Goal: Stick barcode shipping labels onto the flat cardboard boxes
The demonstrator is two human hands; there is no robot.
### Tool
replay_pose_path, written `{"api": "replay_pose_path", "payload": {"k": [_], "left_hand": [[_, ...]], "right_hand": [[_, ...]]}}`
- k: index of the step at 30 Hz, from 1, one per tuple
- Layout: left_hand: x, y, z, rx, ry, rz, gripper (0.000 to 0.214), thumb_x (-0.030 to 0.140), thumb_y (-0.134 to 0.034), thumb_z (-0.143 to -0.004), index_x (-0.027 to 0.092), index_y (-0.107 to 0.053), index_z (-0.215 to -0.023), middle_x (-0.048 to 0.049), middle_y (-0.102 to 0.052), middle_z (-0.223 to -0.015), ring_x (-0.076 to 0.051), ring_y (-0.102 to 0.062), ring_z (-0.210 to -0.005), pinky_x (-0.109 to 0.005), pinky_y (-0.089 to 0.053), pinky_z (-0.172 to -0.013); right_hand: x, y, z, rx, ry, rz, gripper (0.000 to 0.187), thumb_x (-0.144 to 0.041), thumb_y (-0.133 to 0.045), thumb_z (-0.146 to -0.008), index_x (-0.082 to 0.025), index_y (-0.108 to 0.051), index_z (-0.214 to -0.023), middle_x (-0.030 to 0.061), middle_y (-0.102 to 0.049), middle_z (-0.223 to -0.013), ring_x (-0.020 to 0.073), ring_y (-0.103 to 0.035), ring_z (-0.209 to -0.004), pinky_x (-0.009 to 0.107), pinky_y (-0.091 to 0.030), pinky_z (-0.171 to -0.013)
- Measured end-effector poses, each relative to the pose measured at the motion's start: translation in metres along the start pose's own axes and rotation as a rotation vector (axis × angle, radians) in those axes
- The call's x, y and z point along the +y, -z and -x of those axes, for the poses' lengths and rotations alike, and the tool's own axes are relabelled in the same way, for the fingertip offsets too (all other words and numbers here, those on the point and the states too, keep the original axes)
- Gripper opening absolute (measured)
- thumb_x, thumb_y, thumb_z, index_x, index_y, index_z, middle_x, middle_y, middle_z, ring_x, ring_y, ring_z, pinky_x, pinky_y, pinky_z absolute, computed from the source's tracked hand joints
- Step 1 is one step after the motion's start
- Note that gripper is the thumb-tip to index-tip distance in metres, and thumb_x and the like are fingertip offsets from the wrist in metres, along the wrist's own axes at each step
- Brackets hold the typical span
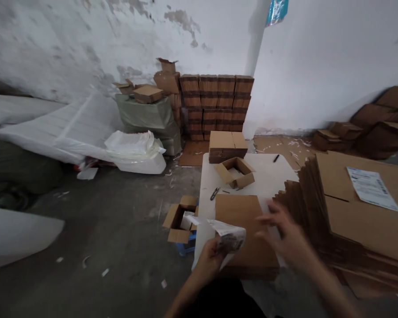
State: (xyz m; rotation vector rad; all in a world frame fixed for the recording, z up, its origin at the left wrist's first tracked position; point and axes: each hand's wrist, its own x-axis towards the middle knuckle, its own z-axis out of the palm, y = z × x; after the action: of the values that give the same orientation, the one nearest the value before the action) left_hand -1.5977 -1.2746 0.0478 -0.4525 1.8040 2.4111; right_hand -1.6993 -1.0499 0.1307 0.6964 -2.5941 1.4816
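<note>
My left hand point(212, 256) is closed around a curled sheet of printed labels point(231, 234), white with dark print. The sheet hangs over the near part of a flat cardboard stack point(240, 210) on the white table point(207, 176). To the right, my right hand point(281, 229) hovers above the stack's right edge, blurred by motion, with its fingers spread and nothing seen in them. Beyond the stack stand a small open box point(243, 180) and a pair of small snips point(214, 193).
Folded cartons point(361, 212) with a label sheet point(373, 187) on top rise at the right. An open box point(178, 221) sits on a blue stool point(185, 248) left of the table. Bundled cardboard point(217, 106) stands against the back wall. A black pen-like item point(276, 158) lies on the table.
</note>
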Motion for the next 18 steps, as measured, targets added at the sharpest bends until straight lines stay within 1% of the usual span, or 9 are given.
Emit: {"api": "replay_pose_path", "payload": {"k": [2,4,6,8,10,12,14,16,18], "left_hand": [[0.002,0.000,0.001,-0.022,0.018,0.003,0.033,0.035,-0.077,-0.072,0.017,-0.075,-0.100,-0.0115,-0.074,-0.111,-0.031,-0.062,-0.112,-0.039,-0.042,-0.104],[0.006,0.003,0.002,-0.071,0.087,0.160,0.040,0.043,-0.076,-0.072,0.016,-0.075,-0.101,-0.0121,-0.074,-0.109,-0.031,-0.063,-0.110,-0.041,-0.042,-0.103],[0.012,0.008,0.001,-0.132,0.171,0.422,0.051,0.057,-0.068,-0.075,0.013,-0.074,-0.101,-0.0137,-0.075,-0.104,-0.032,-0.065,-0.106,-0.043,-0.043,-0.102],[0.018,0.012,-0.001,-0.119,0.236,0.663,0.060,0.063,-0.055,-0.082,0.010,-0.071,-0.104,-0.0150,-0.075,-0.101,-0.032,-0.067,-0.103,-0.044,-0.045,-0.099],[0.021,0.014,-0.004,-0.052,0.325,0.769,0.056,0.056,-0.049,-0.088,0.007,-0.069,-0.105,-0.0155,-0.075,-0.095,-0.031,-0.069,-0.096,-0.042,-0.047,-0.096],[0.022,0.017,-0.008,0.010,0.444,0.783,0.045,0.042,-0.048,-0.091,0.004,-0.068,-0.104,-0.0152,-0.075,-0.087,-0.028,-0.071,-0.088,-0.038,-0.049,-0.091],[0.019,0.020,-0.010,0.048,0.509,0.771,0.039,0.032,-0.046,-0.091,0.002,-0.066,-0.105,-0.0147,-0.075,-0.083,-0.025,-0.072,-0.081,-0.033,-0.050,-0.086],[0.016,0.022,-0.011,0.068,0.505,0.775,0.040,0.030,-0.044,-0.093,0.002,-0.063,-0.113,-0.0138,-0.075,-0.082,-0.023,-0.071,-0.077,-0.031,-0.050,-0.081],[0.013,0.023,-0.011,0.041,0.508,0.794,0.044,0.033,-0.042,-0.094,0.003,-0.060,-0.121,-0.0132,-0.075,-0.084,-0.023,-0.071,-0.076,-0.030,-0.050,-0.077]], "right_hand": [[0.000,-0.060,0.008,-0.133,-0.003,-0.073,0.034,-0.037,-0.062,-0.086,-0.023,-0.061,-0.117,0.0046,-0.071,-0.090,0.0195,-0.068,-0.082,0.032,-0.055,-0.076],[0.000,-0.093,0.015,-0.069,0.017,-0.070,0.017,-0.031,-0.055,-0.091,-0.023,-0.065,-0.103,0.0042,-0.071,-0.090,0.0186,-0.067,-0.085,0.031,-0.054,-0.078],[-0.001,-0.103,0.018,0.001,0.100,-0.045,0.014,-0.028,-0.054,-0.093,-0.022,-0.067,-0.093,0.0044,-0.071,-0.090,0.0182,-0.066,-0.085,0.031,-0.052,-0.076],[-0.002,-0.103,0.019,-0.057,0.225,-0.051,0.014,-0.023,-0.052,-0.094,-0.023,-0.067,-0.095,0.0031,-0.071,-0.087,0.0174,-0.066,-0.082,0.031,-0.051,-0.076],[-0.002,-0.105,0.022,-0.127,0.304,-0.067,0.016,-0.020,-0.052,-0.094,-0.024,-0.066,-0.097,0.0025,-0.072,-0.089,0.0173,-0.066,-0.084,0.033,-0.051,-0.079],[0.001,-0.110,0.026,-0.125,0.256,-0.074,0.019,-0.021,-0.055,-0.092,-0.025,-0.065,-0.107,0.0047,-0.071,-0.101,0.0198,-0.064,-0.097,0.036,-0.050,-0.086],[0.008,-0.117,0.030,-0.129,0.133,-0.099,0.036,-0.024,-0.061,-0.088,-0.026,-0.059,-0.124,0.0069,-0.066,-0.116,0.0220,-0.061,-0.108,0.038,-0.050,-0.092],[0.016,-0.124,0.034,-0.201,0.029,-0.169,0.048,-0.023,-0.064,-0.085,-0.025,-0.054,-0.131,0.0068,-0.064,-0.120,0.0209,-0.062,-0.104,0.037,-0.050,-0.092],[0.022,-0.129,0.036,-0.294,-0.029,-0.241,0.037,-0.020,-0.063,-0.083,-0.023,-0.061,-0.120,0.0040,-0.069,-0.106,0.0177,-0.064,-0.089,0.032,-0.052,-0.084]]}}
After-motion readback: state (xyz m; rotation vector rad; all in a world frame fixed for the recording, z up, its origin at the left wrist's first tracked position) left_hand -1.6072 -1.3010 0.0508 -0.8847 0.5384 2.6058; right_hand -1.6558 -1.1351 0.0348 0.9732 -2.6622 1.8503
